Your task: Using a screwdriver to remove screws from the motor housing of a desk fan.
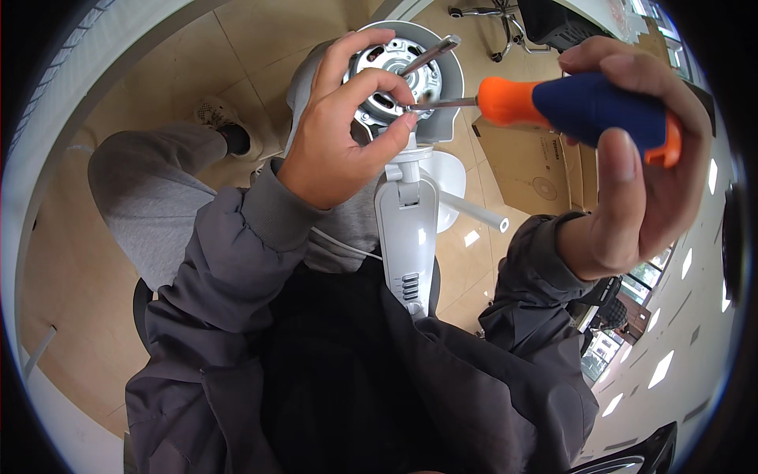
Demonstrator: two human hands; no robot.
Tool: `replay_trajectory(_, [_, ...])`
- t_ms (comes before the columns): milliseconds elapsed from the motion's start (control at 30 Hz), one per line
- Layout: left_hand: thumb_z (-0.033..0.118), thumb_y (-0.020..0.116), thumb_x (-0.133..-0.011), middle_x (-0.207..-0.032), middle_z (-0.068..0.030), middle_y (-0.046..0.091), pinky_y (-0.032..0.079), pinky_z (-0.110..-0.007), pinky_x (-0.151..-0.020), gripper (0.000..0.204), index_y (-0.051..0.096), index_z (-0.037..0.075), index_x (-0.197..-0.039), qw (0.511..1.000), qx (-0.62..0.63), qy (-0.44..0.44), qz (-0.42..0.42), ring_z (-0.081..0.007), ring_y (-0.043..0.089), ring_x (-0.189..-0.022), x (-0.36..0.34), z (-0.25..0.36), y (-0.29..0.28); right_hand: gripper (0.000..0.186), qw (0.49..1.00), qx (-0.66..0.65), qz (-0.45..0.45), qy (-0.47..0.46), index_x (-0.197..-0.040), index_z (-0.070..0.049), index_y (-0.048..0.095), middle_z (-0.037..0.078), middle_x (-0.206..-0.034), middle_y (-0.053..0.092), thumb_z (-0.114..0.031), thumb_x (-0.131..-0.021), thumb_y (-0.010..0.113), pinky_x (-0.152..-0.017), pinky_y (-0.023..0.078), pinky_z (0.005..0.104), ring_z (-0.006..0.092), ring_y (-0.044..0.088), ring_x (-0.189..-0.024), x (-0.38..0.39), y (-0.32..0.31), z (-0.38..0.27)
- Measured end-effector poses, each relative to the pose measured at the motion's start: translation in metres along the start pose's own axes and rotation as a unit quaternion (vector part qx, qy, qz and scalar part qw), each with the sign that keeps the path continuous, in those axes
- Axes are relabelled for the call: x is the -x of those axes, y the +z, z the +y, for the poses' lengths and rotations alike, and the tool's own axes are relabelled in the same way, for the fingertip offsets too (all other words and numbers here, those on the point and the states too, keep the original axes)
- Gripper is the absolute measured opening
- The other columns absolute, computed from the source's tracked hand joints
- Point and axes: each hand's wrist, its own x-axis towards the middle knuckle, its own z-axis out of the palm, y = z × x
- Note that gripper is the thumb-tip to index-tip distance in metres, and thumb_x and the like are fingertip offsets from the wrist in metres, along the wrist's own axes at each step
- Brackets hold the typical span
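Screwdriver with the orange-and-blue handle is clenched in my right hand, its steel shaft running left so the tip meets the exposed fan motor right beside my left fingertips. My left hand is closed around the motor's metal face, thumb and forefinger pinching at the spot where the tip lands; whether a screw sits between them I cannot tell. I judge the thing to do well here is keep the shaft square to the screw and press in while turning. The motor tops the white fan neck, which leans across my lap, a cardboard box on the floor beyond.
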Motion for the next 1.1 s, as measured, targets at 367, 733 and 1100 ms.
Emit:
replay_trajectory(367, [0.006,0.075,-0.086,-0.151,-0.0163,0.047,0.047,-0.038,-0.105,0.019,0.068,0.006,-0.104,0.998,-0.053,0.026,-0.004,-0.0316,0.059,-0.126,0.002,0.001,0.001,0.028,0.97,0.137,-0.132,-0.148,-0.115,0.011,0.064,0.022,-0.106,0.072,0.002,-0.091,0.074,-0.072,0.055,0.0298,0.027,0.068,-0.084,-0.029,-0.015,-0.006])
replay_trajectory(733, [0.006,0.075,-0.085,-0.15,-0.0139,0.05,0.045,-0.039,-0.106,0.021,0.069,0.008,-0.105,0.997,-0.064,0.036,0.017,-0.0339,0.056,-0.128,0.003,-0.001,0.004,0.031,0.97,0.182,-0.153,-0.057,-0.115,0.004,0.066,0.014,-0.1,0.07,-0.019,-0.094,0.062,-0.085,0.051,0.03,0.0221,0.068,-0.088,-0.045,-0.01,-0.031])
replay_trajectory(1100, [0.01,0.076,-0.086,-0.147,-0.0133,0.051,0.038,-0.045,-0.114,0.017,0.07,0.011,-0.103,0.997,-0.057,0.055,0.022,-0.0385,0.046,-0.14,0.004,-0.006,0.008,0.029,0.973,0.192,-0.115,-0.053,-0.106,0.006,0.068,0.013,-0.09,0.068,-0.022,-0.107,0.06,-0.068,0.046,0.0267,0.0156,0.061,-0.075,-0.05,-0.005,-0.016])
